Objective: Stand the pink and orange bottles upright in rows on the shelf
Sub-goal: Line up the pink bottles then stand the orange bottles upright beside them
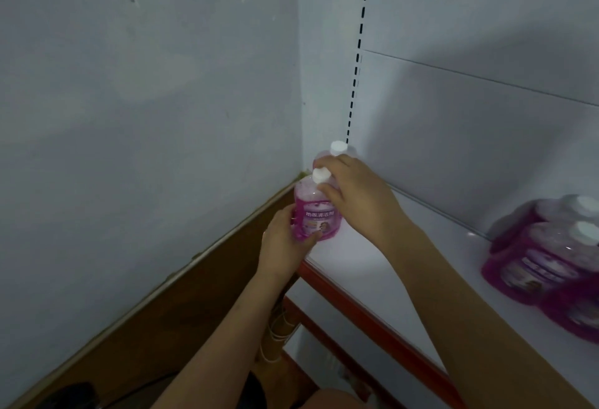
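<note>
From the head camera, a pink bottle (316,214) with a white cap (321,175) is seen standing upright at the left end of a white shelf (372,262), close to its red front edge (356,308). The bottle is gripped low on its body by the left hand (285,246), whose fingers are curled round the base from the left, the thumb being laid across the lower front beneath the label. The bottle's shoulder and neck are held from the right by the right hand (356,194), its fingers wrapped just under the cap. A second bottle (337,155), also pink and white-capped, is seen directly behind the first, close to the back panel; most of its body is hidden by the right hand, so whether the two bottles touch cannot be told. At the right end of the shelf, well apart from the hands, a cluster of pink bottles (547,262) is seen upright in rows, white caps on top, partly cut off by the frame edge. A slotted upright (356,64) is seen running up the back panel above the second bottle. To the left a pale wall (146,100) is met by a brown floor (194,311), and a lower shelf (324,353) with the same red edging is seen beneath the upper one
</note>
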Action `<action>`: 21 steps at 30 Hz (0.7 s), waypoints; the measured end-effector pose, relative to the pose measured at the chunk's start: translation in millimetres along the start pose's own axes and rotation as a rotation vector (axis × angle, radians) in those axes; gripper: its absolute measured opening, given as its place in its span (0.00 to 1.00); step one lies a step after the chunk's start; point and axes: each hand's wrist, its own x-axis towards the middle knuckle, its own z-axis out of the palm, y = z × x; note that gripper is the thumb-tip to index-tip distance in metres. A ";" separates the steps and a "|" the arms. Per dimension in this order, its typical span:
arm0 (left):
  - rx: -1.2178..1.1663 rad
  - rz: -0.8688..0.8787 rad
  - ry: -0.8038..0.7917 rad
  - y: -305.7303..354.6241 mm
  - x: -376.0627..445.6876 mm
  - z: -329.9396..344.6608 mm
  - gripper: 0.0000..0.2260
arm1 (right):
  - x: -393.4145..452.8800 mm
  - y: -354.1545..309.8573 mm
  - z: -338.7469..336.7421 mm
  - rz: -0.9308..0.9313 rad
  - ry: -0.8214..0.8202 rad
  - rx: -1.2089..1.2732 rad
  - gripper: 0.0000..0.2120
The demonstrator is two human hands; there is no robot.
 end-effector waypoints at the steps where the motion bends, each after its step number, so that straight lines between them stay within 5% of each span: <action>1: 0.021 -0.012 -0.016 0.6 2.6 0.9 0.28 | -1.0 0.9 -1.7 0.004 -0.005 -0.002 0.13; 6: -0.045 -0.006 -0.156 16.0 5.7 5.2 0.19 | -14.8 9.9 -23.2 0.079 -0.041 0.018 0.12; 21: -0.163 0.303 -0.460 127.6 46.9 108.4 0.23 | -75.4 102.1 -121.2 0.317 0.069 -0.238 0.11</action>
